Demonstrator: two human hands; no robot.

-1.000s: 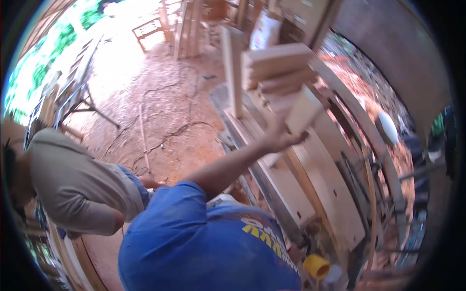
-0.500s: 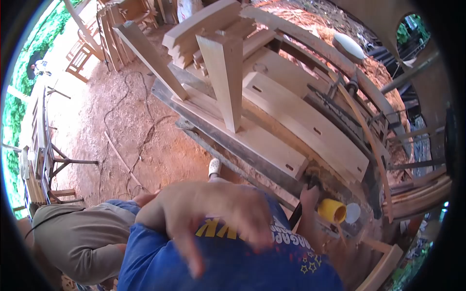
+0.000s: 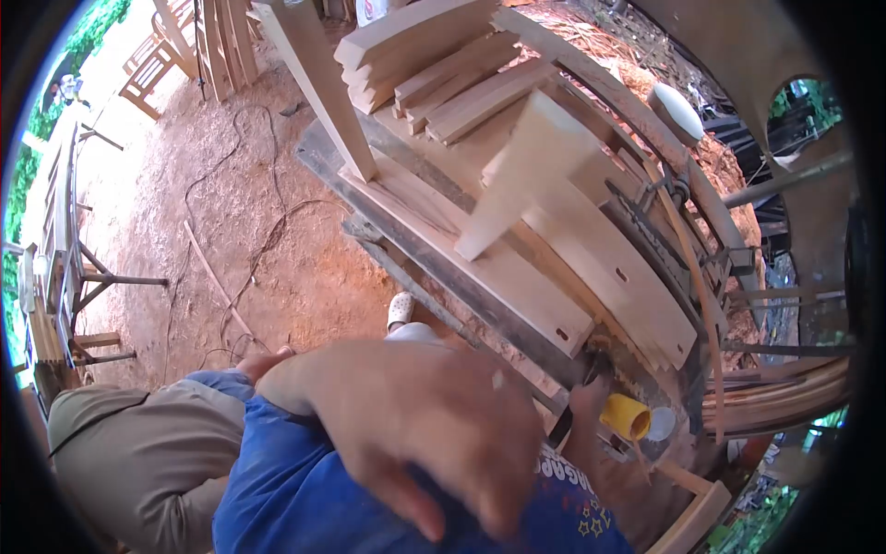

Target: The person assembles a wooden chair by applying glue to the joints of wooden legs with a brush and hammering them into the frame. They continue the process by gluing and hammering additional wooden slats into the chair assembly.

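Note:
My left hand, large and blurred close to the camera, hangs over the blue shirt with thumb and fingers apart and nothing seen between them. My right hand is closed around something dark at the workbench's near end, beside a yellow container. A slotted board lies along the bench. On it a blurred tapered wooden piece leans to the right, touched by neither hand. Another upright piece stands at the board's far end. A second slotted board lies alongside.
Stacked cut wood sits at the bench's far end. A person in a khaki shirt is at lower left. Cables and a thin stick lie on the earth floor. Curved strips are at right.
The tapered piece has gone from upright to tilted rightward. My left hand has moved right and looks larger. The view has shifted slightly; my right hand stays by the yellow container.

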